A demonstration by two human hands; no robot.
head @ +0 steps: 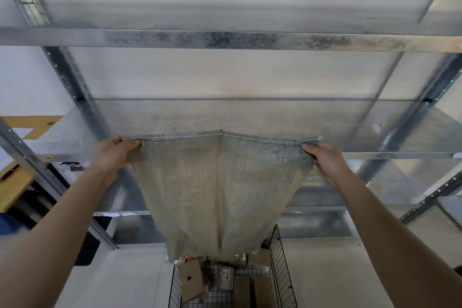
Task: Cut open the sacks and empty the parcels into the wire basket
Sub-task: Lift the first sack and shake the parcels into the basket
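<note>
A grey-green woven sack [220,190] hangs upside down, flat and limp, its stitched seam uppermost. My left hand [113,155] grips the seam's left corner and my right hand [325,160] grips the right corner, both arms raised high. The sack's open mouth dangles just above the black wire basket [283,267] at the bottom centre. Several brown cardboard parcels [191,280] lie in the basket, partly hidden by the sack's lower edge.
Galvanised metal shelving [225,40] stands right behind the sack, with uprights on the left [72,87] and right [435,87]. Yellow-brown cartons [15,182] sit on a shelf at the far left. Pale floor shows on both sides of the basket.
</note>
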